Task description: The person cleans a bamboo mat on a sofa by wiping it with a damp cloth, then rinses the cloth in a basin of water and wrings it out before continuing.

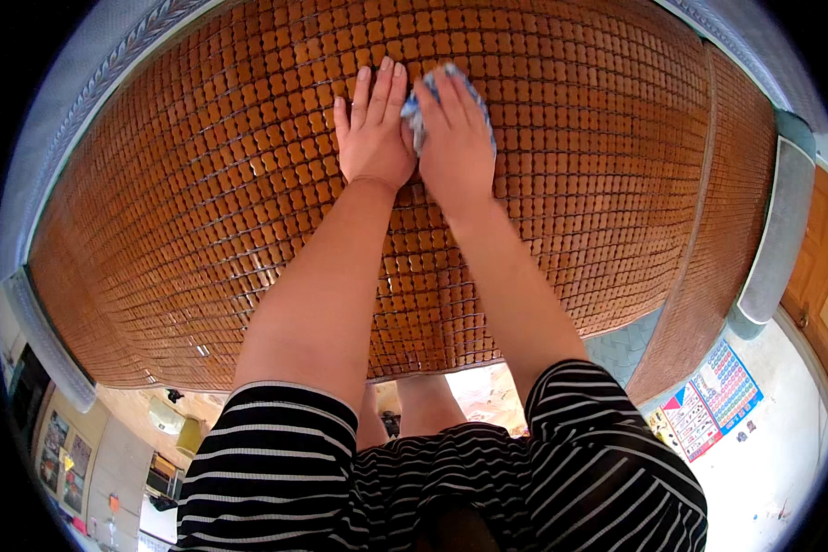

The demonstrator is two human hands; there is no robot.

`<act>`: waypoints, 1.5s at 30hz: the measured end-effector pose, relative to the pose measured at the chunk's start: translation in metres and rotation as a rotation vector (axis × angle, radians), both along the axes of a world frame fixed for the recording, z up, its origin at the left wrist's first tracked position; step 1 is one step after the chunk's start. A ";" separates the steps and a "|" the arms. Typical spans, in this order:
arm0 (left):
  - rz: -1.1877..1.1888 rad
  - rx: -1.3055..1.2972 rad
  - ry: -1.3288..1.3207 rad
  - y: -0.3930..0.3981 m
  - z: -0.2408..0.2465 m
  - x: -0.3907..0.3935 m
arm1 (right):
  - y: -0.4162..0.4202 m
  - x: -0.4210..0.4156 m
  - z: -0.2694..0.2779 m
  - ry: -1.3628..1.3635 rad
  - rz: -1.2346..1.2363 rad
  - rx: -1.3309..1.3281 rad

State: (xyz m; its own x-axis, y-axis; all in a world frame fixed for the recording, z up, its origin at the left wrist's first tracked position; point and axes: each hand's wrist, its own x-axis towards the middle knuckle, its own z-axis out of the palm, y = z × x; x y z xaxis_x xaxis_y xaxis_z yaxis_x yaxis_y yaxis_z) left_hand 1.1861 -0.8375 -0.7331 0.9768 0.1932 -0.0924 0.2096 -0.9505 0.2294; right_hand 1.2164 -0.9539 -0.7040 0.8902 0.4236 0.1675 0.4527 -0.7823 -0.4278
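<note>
Before me spreads a brown mat of small linked tiles (579, 172), probably bamboo, over a sofa or bed. My left hand (376, 127) lies flat on it, fingers apart and pointing away from me, with nothing held. Right beside it, my right hand (455, 138) presses a crumpled blue and white cloth (483, 117) against the mat. The cloth shows around the fingers; the part under the palm is hidden. The right hand looks slightly blurred.
Grey padded armrests (776, 228) border the mat on both sides. A separate mat strip (724, 207) runs along the right. Printed charts (707, 400) hang on the white wall at lower right. A yellow-green bin (189, 436) stands on the floor at lower left.
</note>
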 end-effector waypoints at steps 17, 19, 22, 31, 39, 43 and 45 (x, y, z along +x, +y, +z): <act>0.004 0.071 0.173 0.000 0.003 0.003 | 0.098 0.132 -0.004 -0.175 0.223 0.115; 0.042 -0.086 -0.049 0.007 -0.006 -0.003 | 0.097 0.154 0.022 0.079 0.140 0.000; 0.030 -0.074 -0.066 -0.001 -0.005 0.002 | 0.066 0.215 -0.004 -0.067 -0.018 -0.054; 0.000 -0.092 0.007 -0.004 -0.009 0.001 | -0.084 0.251 -0.040 -0.437 -0.357 -0.427; -0.001 -0.117 -0.050 0.000 -0.016 -0.001 | -0.046 0.214 -0.002 -0.115 0.049 0.158; -0.011 -0.099 -0.103 0.006 -0.014 -0.008 | -0.041 0.119 0.024 0.097 0.259 0.071; -0.007 -0.159 -0.127 0.005 -0.011 -0.005 | -0.066 0.071 0.019 0.134 0.353 0.064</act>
